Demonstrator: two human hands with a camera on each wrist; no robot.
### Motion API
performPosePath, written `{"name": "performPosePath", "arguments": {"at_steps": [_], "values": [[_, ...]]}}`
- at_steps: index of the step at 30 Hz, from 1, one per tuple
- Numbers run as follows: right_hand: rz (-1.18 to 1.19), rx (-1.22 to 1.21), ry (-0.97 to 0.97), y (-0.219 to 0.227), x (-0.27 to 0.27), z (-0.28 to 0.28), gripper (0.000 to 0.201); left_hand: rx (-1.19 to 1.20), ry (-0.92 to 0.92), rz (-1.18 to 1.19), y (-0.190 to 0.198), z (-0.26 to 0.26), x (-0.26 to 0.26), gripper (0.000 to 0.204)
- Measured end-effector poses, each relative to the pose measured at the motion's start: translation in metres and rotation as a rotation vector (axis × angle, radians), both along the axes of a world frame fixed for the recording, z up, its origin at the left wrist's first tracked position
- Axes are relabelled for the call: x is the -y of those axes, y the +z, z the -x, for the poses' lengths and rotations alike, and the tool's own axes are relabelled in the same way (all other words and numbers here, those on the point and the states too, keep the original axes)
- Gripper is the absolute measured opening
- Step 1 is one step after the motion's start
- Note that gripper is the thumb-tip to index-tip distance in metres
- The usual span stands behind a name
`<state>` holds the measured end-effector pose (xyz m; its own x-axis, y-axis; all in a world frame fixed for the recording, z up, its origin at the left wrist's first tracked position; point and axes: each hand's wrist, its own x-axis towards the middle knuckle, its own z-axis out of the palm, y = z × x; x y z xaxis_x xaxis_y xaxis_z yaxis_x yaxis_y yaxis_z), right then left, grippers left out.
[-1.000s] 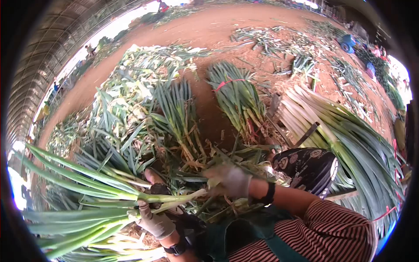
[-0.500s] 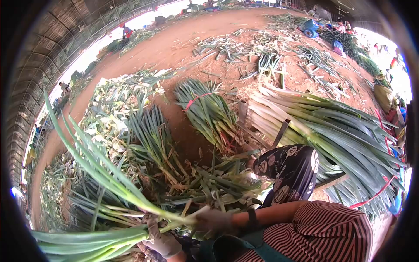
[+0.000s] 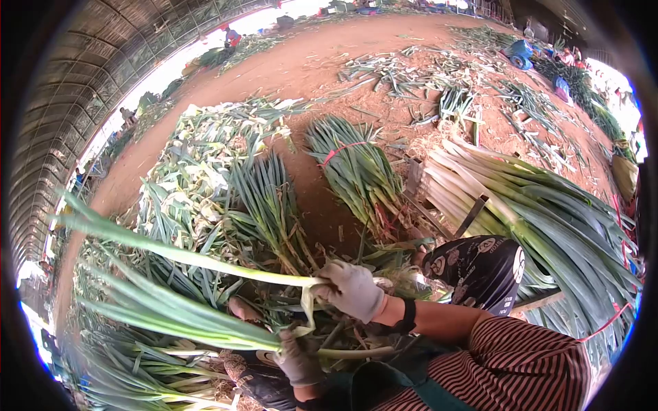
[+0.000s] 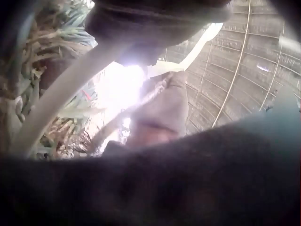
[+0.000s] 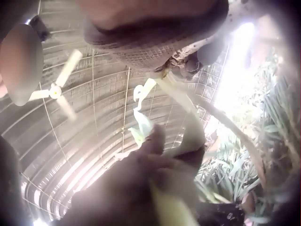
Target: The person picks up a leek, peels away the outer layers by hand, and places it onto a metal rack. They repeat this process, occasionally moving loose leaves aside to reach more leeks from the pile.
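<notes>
In the head view my gloved left hand (image 3: 299,361) grips the pale stalk of a long leek (image 3: 171,316), whose green leaves stretch to the left. My gloved right hand (image 3: 351,290) sits just above it. That hand pinches a pale outer leaf (image 3: 205,259) that runs up and left, split away from the stalk. A limp strip of skin (image 3: 306,309) hangs between the two hands. The left wrist view shows the white stalk (image 4: 61,94) beside a gloved finger (image 4: 162,110). The right wrist view shows the peeled strip (image 5: 186,117) under the glove.
A bundle of leeks tied with a red band (image 3: 353,168) lies ahead on the dirt floor. Cleaned leeks are stacked at the right (image 3: 541,212), and a heap of trimmings (image 3: 205,157) lies at the left. My knee in black patterned cloth (image 3: 483,267) is close by. People work far off.
The right hand has risen and drawn an outer leaf away from the stalk. The left hand has shifted right along the stalk, and the leaves have swung lower to the left.
</notes>
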<state>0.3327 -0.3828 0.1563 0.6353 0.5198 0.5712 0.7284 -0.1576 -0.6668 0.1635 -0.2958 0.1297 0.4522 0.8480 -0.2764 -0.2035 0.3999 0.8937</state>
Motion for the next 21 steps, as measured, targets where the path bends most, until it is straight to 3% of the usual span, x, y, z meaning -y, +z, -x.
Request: {"name": "performPosePath", "arguments": {"at_steps": [2,4,8,11,12,14,16,18,19,20,21], "values": [[0.02,-0.011,-0.062,0.001,0.005,-0.006,0.031,0.002,0.135,0.042,0.02,0.002,0.001,0.023],[0.04,-0.009,-0.096,0.002,0.007,-0.011,0.032,0.084,0.215,0.019,0.003,0.023,-0.017,0.026],[0.092,0.038,-0.059,0.006,0.006,0.0,0.032,0.086,0.062,-0.254,0.018,0.028,-0.039,0.045],[0.142,0.095,0.125,-0.001,0.004,0.031,0.033,0.151,0.034,-0.488,0.061,-0.008,-0.041,0.058],[0.137,0.14,0.181,-0.006,0.003,0.043,0.034,0.116,0.08,-0.442,0.059,-0.015,-0.048,0.047],[0.219,-0.063,0.328,-0.015,0.003,0.053,0.04,0.002,0.081,-0.43,0.024,-0.015,-0.085,0.034],[0.358,-0.216,0.462,-0.008,0.006,0.041,0.044,0.115,0.164,-0.42,0.007,-0.019,-0.094,0.023],[0.381,-0.205,0.539,0.022,0.006,0.014,0.043,0.01,0.161,-0.318,0.042,-0.026,-0.075,0.023],[0.38,-0.233,0.595,0.037,0.002,0.0,0.042,0.014,-0.006,-0.241,0.043,-0.014,-0.077,0.028],[0.379,-0.259,0.647,0.045,-0.001,-0.008,0.041,0.074,-0.016,-0.207,0.039,-0.014,-0.076,0.036],[0.233,-0.142,0.748,0.034,-0.013,-0.013,0.034,0.138,-0.026,-0.176,0.037,-0.016,-0.074,0.045]]}}
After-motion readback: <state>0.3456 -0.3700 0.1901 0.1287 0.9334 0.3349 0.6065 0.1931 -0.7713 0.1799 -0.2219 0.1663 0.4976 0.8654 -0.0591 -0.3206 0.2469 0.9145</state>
